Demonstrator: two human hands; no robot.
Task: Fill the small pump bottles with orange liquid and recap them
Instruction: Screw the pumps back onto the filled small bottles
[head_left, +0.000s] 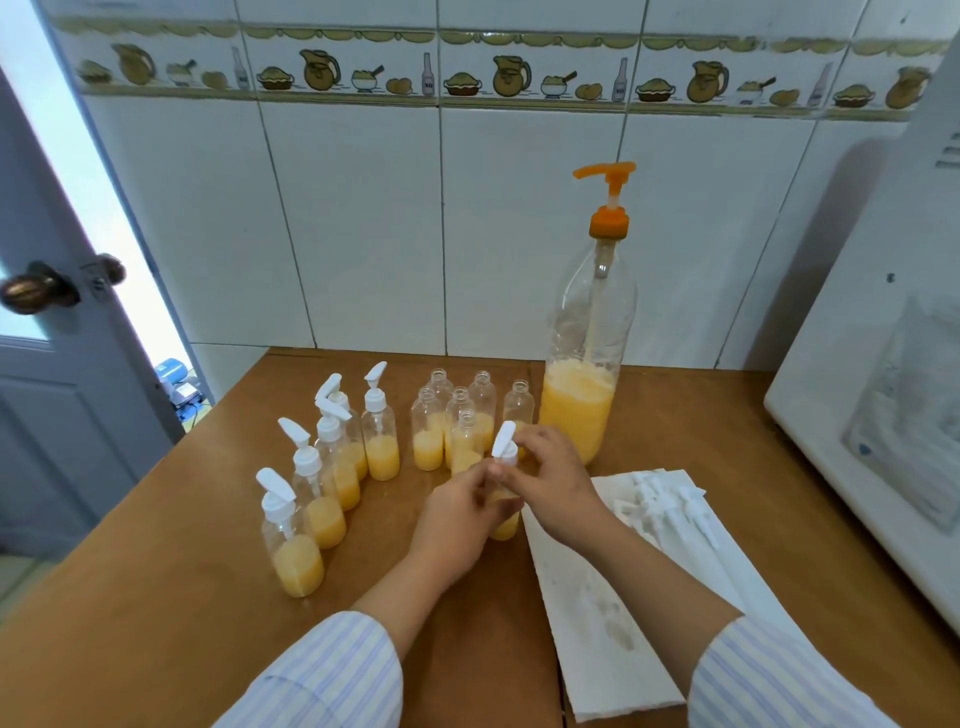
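Note:
My left hand (457, 514) grips a small clear bottle (506, 527) partly filled with orange liquid, standing on the wooden table (208, 623). My right hand (553, 480) pinches the white pump cap (504, 441) sitting on that bottle's neck. To the left stand several capped small bottles (298, 551) with orange liquid. Behind my hands is a cluster of several uncapped small bottles (428, 431), partly filled. A tall clear bottle (584, 374) with an orange pump head holds orange liquid in its lower part.
Several loose white pump caps (670, 506) lie on a white paper towel (608, 623) at the right. A white appliance (883, 364) fills the right edge. A tiled wall is behind, and a door with a knob (39, 293) stands at left.

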